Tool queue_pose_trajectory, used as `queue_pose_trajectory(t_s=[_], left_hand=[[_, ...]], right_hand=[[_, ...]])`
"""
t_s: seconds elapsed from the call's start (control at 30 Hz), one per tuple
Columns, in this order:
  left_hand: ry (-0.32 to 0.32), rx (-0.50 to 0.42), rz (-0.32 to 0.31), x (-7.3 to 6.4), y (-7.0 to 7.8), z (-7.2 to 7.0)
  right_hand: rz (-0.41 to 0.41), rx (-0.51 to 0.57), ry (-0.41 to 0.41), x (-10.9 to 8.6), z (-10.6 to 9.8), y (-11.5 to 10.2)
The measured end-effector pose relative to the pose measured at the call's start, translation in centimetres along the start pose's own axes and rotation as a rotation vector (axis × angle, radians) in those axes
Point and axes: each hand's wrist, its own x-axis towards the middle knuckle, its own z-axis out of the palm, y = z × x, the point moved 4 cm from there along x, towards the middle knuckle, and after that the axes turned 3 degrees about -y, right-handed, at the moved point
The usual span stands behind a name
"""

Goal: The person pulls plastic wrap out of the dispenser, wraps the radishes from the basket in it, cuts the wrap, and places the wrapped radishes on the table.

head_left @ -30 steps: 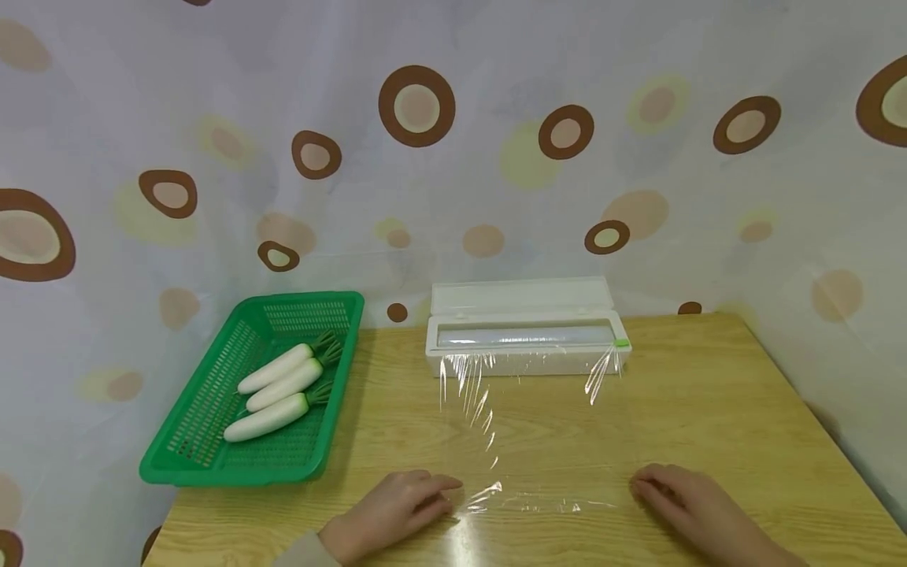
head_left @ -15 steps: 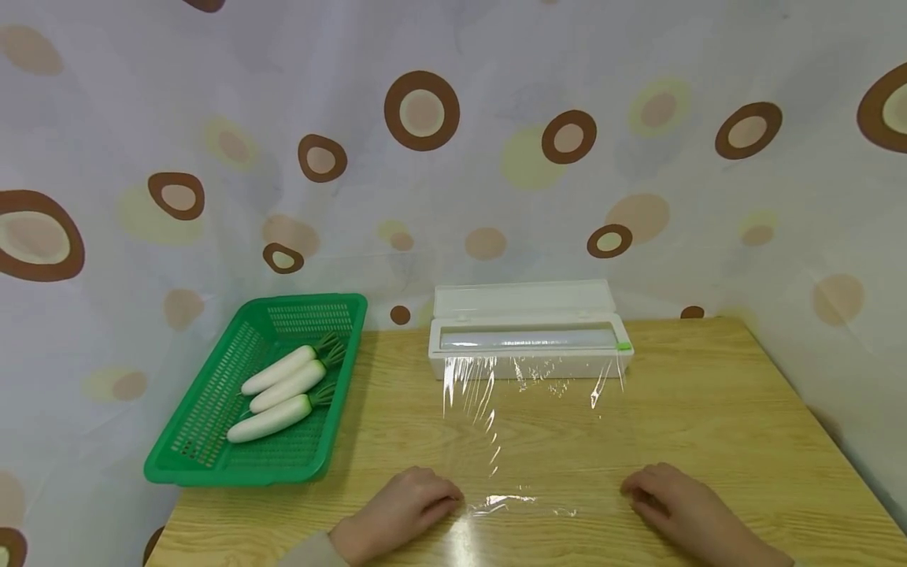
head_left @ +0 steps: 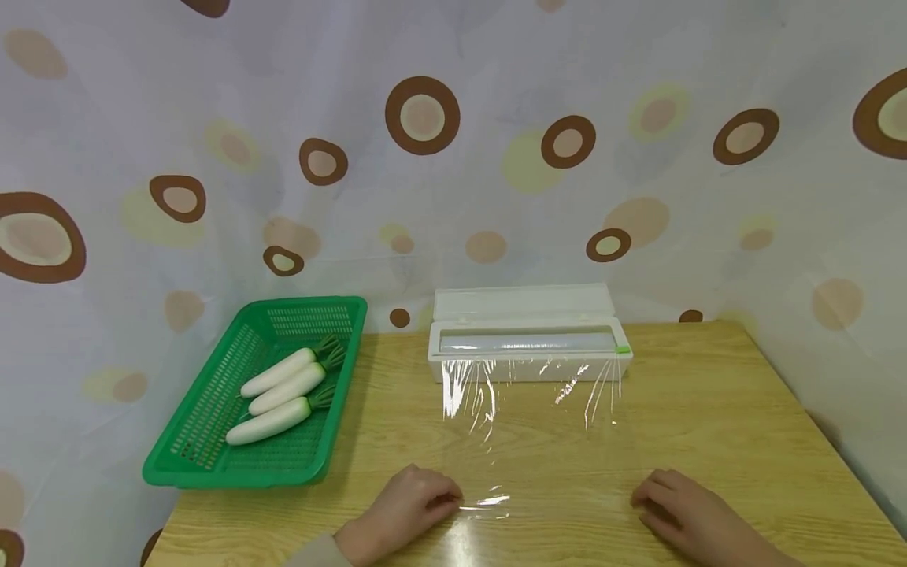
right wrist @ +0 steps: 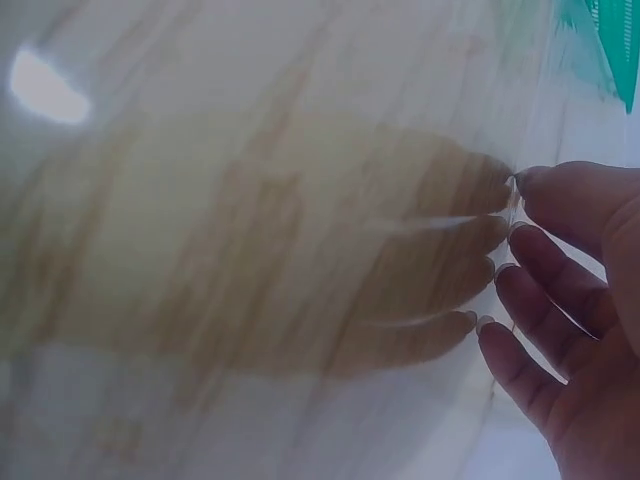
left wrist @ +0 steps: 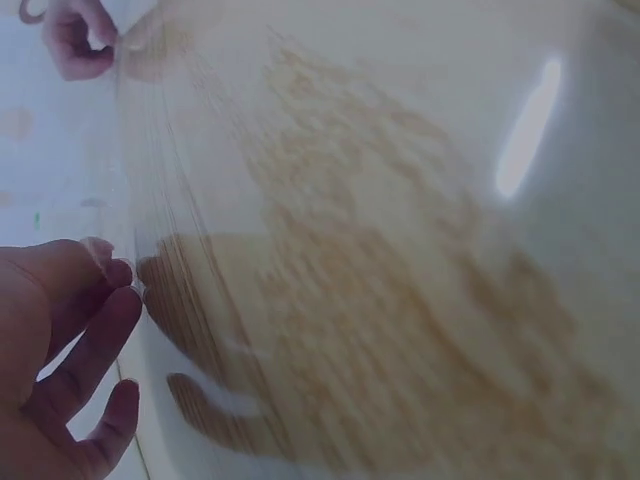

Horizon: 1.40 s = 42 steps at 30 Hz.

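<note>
A sheet of clear plastic wrap (head_left: 492, 500) stretches over the table from a white wrap dispenser box (head_left: 436, 368) at the back. Its lid (head_left: 524, 301) stands up, with the roll (head_left: 527, 342) lying inside and a green tab (head_left: 622, 349) at the right end. My left hand (head_left: 407, 508) pinches the sheet's near left corner between thumb and fingers. At the near right corner, my right hand (head_left: 683, 508) pinches the film too, thumb (right wrist: 570, 200) at its edge and fingertips low by the tabletop. Fine creases fan out near the box.
To the left, a green plastic basket (head_left: 326, 441) holds three white radishes (head_left: 269, 421) with cut green stems. The wooden table (head_left: 737, 417) meets a patterned curtain (head_left: 489, 181) behind and at the sides.
My right hand shifts slightly left, then back to the right. Glints and creases on the plastic wrap change, mainly close to the box, while the left hand stays nearly in place.
</note>
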Motion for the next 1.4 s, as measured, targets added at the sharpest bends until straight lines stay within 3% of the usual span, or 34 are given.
queue_pose_trajectory(t_s=[0.27,0.4,0.67,0.87,1.03,1.23,1.4], left_hand=[[0.005,0.035,0.086,-0.4,0.2,0.1],[-0.013,0.085,0.086,-0.7,0.1,0.1],[-0.047,0.133,0.046,-1.3,-0.4,0.2],[-0.098,0.156,0.075,-1.5,-0.1,-0.4],[-0.127,0.123,0.094,-0.9,0.9,-2.5],[-0.054,0.012,0.117,1.1,1.8,-6.7],[-0.022,-0.086,0.114,2.5,1.1,-10.2]], right_hand=[[-0.01,-0.006,-0.048,-0.5,0.1,0.7],[-0.002,-0.015,-0.059,-0.9,0.2,1.1],[-0.085,-0.049,0.065,-1.5,0.6,1.5],[-0.096,-0.053,0.09,-1.8,0.7,1.8],[-0.087,-0.028,0.101,-2.0,0.9,1.9],[-0.07,-0.013,0.134,-2.2,1.1,2.1],[-0.105,-0.033,0.165,-2.1,1.2,2.2]])
